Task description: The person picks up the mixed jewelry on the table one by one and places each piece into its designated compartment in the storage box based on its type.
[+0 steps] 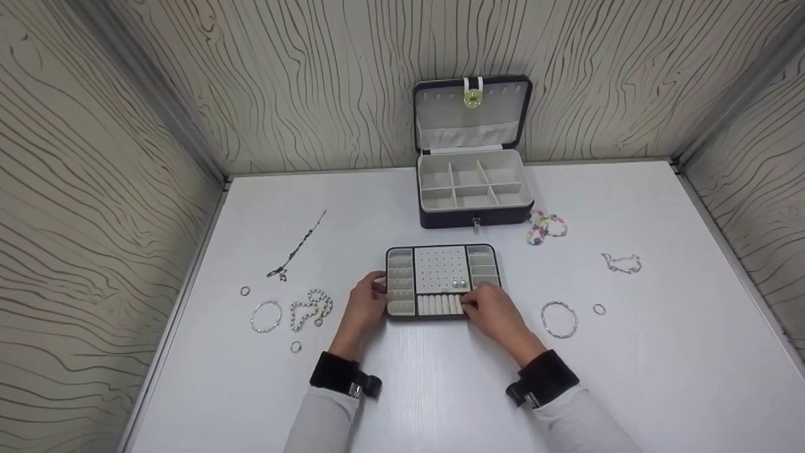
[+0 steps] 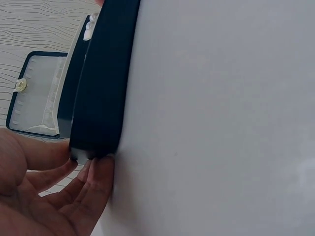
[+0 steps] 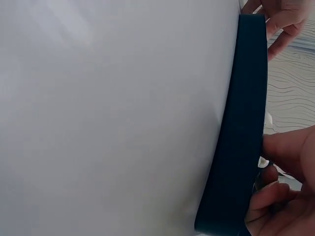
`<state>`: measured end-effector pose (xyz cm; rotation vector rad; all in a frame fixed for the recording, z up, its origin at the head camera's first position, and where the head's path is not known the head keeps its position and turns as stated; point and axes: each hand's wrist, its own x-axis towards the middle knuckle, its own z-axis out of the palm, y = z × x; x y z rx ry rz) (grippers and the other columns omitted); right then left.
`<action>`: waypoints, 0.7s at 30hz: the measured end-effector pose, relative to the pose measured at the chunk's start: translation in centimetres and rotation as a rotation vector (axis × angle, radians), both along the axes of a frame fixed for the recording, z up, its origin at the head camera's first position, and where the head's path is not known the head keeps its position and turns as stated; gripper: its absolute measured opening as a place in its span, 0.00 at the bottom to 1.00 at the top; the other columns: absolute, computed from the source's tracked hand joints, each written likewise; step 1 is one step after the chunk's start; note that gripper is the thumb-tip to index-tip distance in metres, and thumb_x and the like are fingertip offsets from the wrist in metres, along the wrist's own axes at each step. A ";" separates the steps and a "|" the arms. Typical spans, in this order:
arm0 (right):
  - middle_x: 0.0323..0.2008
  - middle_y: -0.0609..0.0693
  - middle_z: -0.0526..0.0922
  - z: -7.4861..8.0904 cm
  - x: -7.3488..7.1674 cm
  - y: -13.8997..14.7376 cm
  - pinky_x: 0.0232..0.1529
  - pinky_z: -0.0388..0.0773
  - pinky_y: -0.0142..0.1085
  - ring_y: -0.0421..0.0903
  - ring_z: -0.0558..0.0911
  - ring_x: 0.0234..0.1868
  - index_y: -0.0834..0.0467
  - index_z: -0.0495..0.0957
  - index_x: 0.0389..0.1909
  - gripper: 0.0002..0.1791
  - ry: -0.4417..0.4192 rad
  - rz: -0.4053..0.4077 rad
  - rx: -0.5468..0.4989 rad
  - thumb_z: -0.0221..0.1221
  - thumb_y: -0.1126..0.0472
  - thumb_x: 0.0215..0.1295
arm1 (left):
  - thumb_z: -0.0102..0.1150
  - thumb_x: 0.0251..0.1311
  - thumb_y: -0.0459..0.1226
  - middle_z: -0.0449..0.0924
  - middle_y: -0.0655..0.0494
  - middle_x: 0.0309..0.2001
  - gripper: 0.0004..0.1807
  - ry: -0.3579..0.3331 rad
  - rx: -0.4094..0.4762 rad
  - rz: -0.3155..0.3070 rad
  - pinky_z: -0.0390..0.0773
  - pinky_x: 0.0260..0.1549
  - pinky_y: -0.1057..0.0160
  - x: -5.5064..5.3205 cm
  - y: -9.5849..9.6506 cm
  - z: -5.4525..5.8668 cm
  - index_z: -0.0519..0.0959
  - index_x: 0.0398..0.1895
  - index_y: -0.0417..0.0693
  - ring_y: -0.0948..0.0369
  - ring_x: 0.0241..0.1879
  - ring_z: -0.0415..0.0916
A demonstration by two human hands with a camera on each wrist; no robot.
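A dark-rimmed jewelry tray [image 1: 401,253] lies on the table with side compartments, a pegboard and a row of ring rolls [image 1: 438,305]. Two pearl earrings [image 1: 460,284] sit on the pegboard. My left hand [image 1: 366,306] grips the tray's left end, thumb at the top rim and fingers against the side. With bent fingers, my right hand [image 1: 495,313] works at the right end of the ring rolls, thumb at the front rim in the right wrist view. Whether it pinches something small there I cannot tell.
Behind the tray stands an open jewelry box [image 1: 476,218] beside colorful beaded bands [image 1: 546,228]. Left lie a dark chain [image 1: 295,251], a pearl necklace [image 1: 311,308], a bangle [image 1: 266,316] and two rings [image 1: 296,346]. Right are a bracelet [image 1: 622,264], another bangle [image 1: 559,319] and a ring [image 1: 599,309].
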<state>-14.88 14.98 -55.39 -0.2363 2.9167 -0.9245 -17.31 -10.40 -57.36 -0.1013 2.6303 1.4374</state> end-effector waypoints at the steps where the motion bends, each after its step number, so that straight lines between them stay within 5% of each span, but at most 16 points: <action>1: 0.35 0.53 0.82 0.0 0.0 0.3 0.42 0.78 0.44 0.50 0.81 0.39 0.62 0.87 0.38 0.07 -0.005 0.026 -0.007 0.65 0.70 0.59 | 0.59 0.58 0.25 0.80 0.47 0.40 0.26 0.000 0.001 0.002 0.77 0.40 0.55 0.0 0.0 0.0 0.73 0.62 0.38 0.55 0.38 0.76; 6: 0.38 0.53 0.83 0.3 -0.3 2.5 0.40 0.78 0.42 0.46 0.80 0.37 0.63 0.85 0.45 0.12 -0.044 0.110 -0.109 0.62 0.70 0.61 | 0.58 0.58 0.24 0.80 0.47 0.40 0.25 0.003 0.006 0.000 0.78 0.39 0.56 0.1 0.1 0.0 0.73 0.61 0.37 0.55 0.37 0.76; 14: 0.32 0.52 0.74 0.2 -1.1 5.6 0.31 0.71 0.39 0.47 0.73 0.31 0.64 0.77 0.58 0.20 0.059 -0.076 -0.119 0.59 0.72 0.63 | 0.56 0.59 0.25 0.79 0.50 0.40 0.25 -0.030 -0.020 0.018 0.78 0.37 0.59 0.1 0.2 -0.1 0.72 0.62 0.40 0.58 0.36 0.76; 21: 0.35 0.55 0.76 -0.8 -1.8 6.0 0.37 0.73 0.44 0.49 0.75 0.34 0.63 0.64 0.70 0.29 -0.032 -0.079 -0.109 0.56 0.68 0.68 | 0.57 0.59 0.25 0.79 0.48 0.41 0.26 -0.037 -0.001 -0.002 0.79 0.36 0.58 -0.2 0.0 -0.2 0.72 0.63 0.40 0.57 0.37 0.77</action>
